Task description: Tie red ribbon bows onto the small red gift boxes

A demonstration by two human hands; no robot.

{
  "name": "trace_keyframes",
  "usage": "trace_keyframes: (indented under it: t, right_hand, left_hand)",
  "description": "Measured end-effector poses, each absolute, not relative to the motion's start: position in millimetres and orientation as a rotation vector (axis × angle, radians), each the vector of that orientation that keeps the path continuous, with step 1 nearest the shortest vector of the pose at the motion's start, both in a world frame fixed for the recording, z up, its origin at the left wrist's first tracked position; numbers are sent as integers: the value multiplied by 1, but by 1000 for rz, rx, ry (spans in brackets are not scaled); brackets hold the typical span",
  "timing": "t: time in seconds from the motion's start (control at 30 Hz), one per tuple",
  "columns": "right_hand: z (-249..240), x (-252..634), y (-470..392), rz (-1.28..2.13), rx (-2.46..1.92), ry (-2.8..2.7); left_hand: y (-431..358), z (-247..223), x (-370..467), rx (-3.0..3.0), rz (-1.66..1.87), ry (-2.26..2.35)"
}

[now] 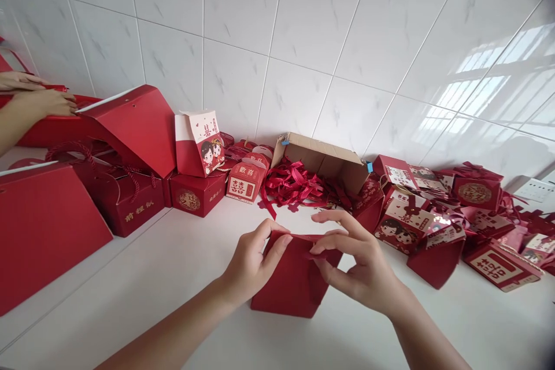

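Note:
A plain red gift box [288,286] stands upright on the white table in front of me, narrowing towards its top edge. My left hand [255,257] pinches that top edge at its left end between thumb and fingers. At the other end of the edge, my right hand [358,257] has thumb and fingers closed on a short dark red ribbon [318,256], while its index finger is lifted. Most of the ribbon is hidden behind the fingers. Just beyond the box, a heap of loose red ribbons [295,182] spills from an open cardboard box [329,153].
Finished-looking red candy boxes [403,222] lie piled on the right. Larger red boxes [134,124] and a cartoon-printed box [210,144] stand on the left. Another person's hands [37,101] work at the far left. A tiled wall [234,17] closes off the back.

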State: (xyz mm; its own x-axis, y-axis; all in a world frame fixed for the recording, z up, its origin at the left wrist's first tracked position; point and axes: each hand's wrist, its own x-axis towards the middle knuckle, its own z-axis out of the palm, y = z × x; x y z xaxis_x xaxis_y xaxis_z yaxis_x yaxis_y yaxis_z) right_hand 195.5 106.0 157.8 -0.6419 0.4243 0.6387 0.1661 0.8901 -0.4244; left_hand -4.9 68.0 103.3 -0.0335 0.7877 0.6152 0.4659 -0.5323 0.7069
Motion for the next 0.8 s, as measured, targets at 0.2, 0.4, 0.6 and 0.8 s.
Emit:
trace_keyframes:
  t: [0.2,0.4,0.6,0.8]
  right_hand:
    - [161,200,105,503,-495,-2318]
    - [151,191,109,381,-495,-2267]
    - [145,186,112,418,-510,-2215]
    - [135,177,119,470,-549,-2027]
  left_hand:
    - [68,102,-4,1919,1605,1430]
    - [68,104,-4,1898,1588,1365]
    - [68,103,-4,1900,1577,1322]
    - [65,102,-7,1892,1496,1234]
